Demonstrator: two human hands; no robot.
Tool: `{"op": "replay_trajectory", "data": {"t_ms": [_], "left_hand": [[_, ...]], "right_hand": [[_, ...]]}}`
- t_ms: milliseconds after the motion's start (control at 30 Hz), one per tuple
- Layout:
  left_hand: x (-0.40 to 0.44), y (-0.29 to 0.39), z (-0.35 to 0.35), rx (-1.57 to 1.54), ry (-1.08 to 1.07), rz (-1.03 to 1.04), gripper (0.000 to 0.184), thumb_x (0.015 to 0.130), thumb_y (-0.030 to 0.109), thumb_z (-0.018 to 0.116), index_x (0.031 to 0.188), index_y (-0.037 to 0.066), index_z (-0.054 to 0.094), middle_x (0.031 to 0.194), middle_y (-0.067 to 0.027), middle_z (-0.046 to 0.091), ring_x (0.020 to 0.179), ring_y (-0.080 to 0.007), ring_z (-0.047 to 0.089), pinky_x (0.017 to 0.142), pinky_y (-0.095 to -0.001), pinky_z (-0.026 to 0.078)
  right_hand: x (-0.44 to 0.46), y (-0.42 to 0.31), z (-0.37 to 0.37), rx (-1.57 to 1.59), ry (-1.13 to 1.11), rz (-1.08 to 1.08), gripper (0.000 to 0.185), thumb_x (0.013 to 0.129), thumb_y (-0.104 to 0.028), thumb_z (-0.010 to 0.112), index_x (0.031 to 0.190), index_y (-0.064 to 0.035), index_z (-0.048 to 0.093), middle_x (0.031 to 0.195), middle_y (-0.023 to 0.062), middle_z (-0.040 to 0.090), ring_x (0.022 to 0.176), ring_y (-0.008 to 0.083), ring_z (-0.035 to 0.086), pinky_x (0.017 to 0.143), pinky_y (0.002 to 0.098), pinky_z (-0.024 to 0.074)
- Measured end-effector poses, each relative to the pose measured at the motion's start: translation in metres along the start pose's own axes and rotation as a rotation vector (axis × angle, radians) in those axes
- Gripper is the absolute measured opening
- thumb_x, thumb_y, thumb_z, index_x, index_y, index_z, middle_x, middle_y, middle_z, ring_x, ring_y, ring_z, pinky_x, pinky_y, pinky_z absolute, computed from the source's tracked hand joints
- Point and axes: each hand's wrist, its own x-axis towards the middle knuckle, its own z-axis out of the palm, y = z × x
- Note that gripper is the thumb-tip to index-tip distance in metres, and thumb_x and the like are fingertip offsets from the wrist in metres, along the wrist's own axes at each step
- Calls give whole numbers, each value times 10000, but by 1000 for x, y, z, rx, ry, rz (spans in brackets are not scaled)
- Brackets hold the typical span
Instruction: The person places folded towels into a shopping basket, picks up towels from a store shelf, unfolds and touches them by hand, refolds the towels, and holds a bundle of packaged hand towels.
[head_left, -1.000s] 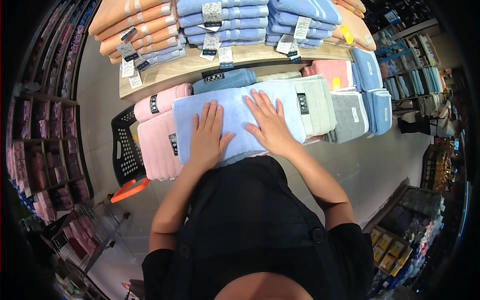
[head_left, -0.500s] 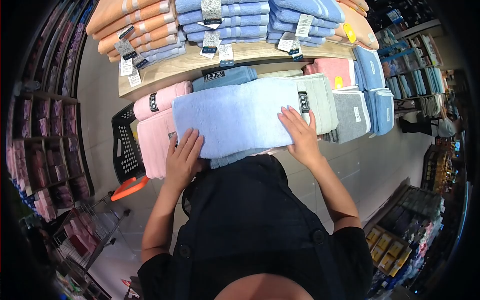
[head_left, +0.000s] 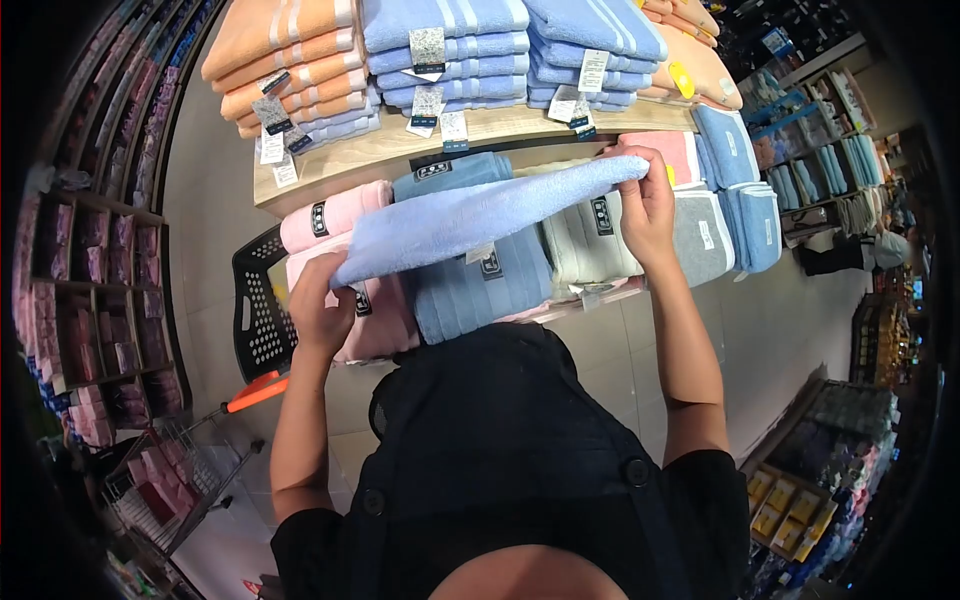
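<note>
A light blue towel (head_left: 480, 218) is stretched between both hands, lifted and tilted above the lower row of towels. My left hand (head_left: 322, 305) is closed on its near left end. At its far right end, my right hand (head_left: 650, 205) pinches the edge between thumb and fingers. Beneath it lie a rolled-looking blue towel stack (head_left: 485, 290) with a dark label, pink towels (head_left: 375, 325) to the left and pale green towels (head_left: 590, 245) to the right. The lifted towel hides part of these stacks.
Behind, a wooden shelf (head_left: 330, 165) bears folded orange towels (head_left: 285, 60) and blue towels (head_left: 450, 50) with hanging tags. Grey towels (head_left: 703, 235) stand at the right. A black basket (head_left: 262, 300) with an orange handle is at the left, near a wire cart (head_left: 175, 475).
The light blue towel lay flat under both open palms; now both hands grip its ends and hold it up. The blue stack and its label beneath have come into view.
</note>
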Motion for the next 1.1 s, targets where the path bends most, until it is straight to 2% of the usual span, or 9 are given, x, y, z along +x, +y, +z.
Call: {"op": "replay_trajectory", "data": {"t_ms": [67, 200, 333, 500, 533, 667, 767, 967, 1100], "left_hand": [[13, 2, -10, -499, 301, -461, 400, 745, -102, 462, 1137, -36, 506, 1017, -152, 603, 898, -197, 607, 806, -300, 488], [71, 36, -26, -1436, 568, -597, 357, 900, 138, 530, 1199, -39, 448, 1078, -111, 587, 969, -161, 572, 865, -293, 449], [55, 20, 7, -1246, 338, -786, 307, 908, 180, 542, 1143, -13, 496, 1091, -84, 584, 977, -136, 551, 874, -288, 424], [71, 40, 4, -834, 862, -329, 351, 917, 318, 513, 1029, -7, 442, 981, -84, 541, 925, -138, 519, 858, -301, 412], [79, 49, -4, -729, 996, -203, 394, 910, 409, 485, 985, 25, 440, 846, -63, 527, 771, -151, 514, 723, -305, 442], [124, 66, -48, -1028, 769, 492, 469, 878, 540, 428, 912, 72, 412, 671, -59, 443, 558, -163, 414, 521, -282, 351], [189, 98, -25, -1289, 420, 631, 496, 868, 563, 427, 904, 69, 405, 658, -73, 431, 558, -168, 410, 511, -281, 335], [200, 127, 43, -1675, 240, 207, 432, 895, 459, 466, 961, 34, 433, 793, -90, 487, 686, -143, 449, 593, -252, 371], [189, 109, 43, -1868, 170, 18, 424, 895, 444, 474, 998, 34, 434, 843, -88, 496, 740, -148, 463, 639, -265, 383]], "right_hand": [[15, -21, 7, 46, 105, -31, 161, 940, -124, 452, 1055, -13, 467, 887, 46, 542, 806, 105, 484, 757, 222, 389], [43, -73, 21, 79, 268, -232, 195, 962, -149, 415, 1083, 2, 445, 1014, 44, 510, 905, 83, 474, 813, 219, 384], [52, -87, 14, -110, 299, -175, 185, 932, -132, 476, 1035, 22, 474, 975, 100, 567, 872, 114, 526, 775, 253, 422], [52, -101, 4, -136, 590, -614, 174, 940, -155, 425, 1012, 3, 430, 748, 106, 514, 648, 132, 505, 632, 257, 445], [51, -110, 1, -20, 671, -710, 199, 945, -189, 403, 979, 6, 423, 710, 105, 492, 577, 140, 493, 570, 270, 455], [52, -119, -45, 786, 130, -615, 258, 928, -274, 369, 922, -19, 410, 605, 97, 448, 426, 162, 422, 366, 292, 358], [75, -167, 41, 839, 308, -367, 263, 947, -280, 392, 869, -35, 449, 618, 76, 475, 478, 134, 435, 422, 262, 369], [103, -155, 88, 322, 14, -322, 239, 937, -276, 482, 917, -40, 510, 682, 36, 536, 582, 89, 460, 537, 234, 377], [104, -136, 105, 130, 6, -183, 273, 927, -292, 488, 952, -25, 535, 678, 90, 557, 561, 191, 523, 559, 285, 417]]}}
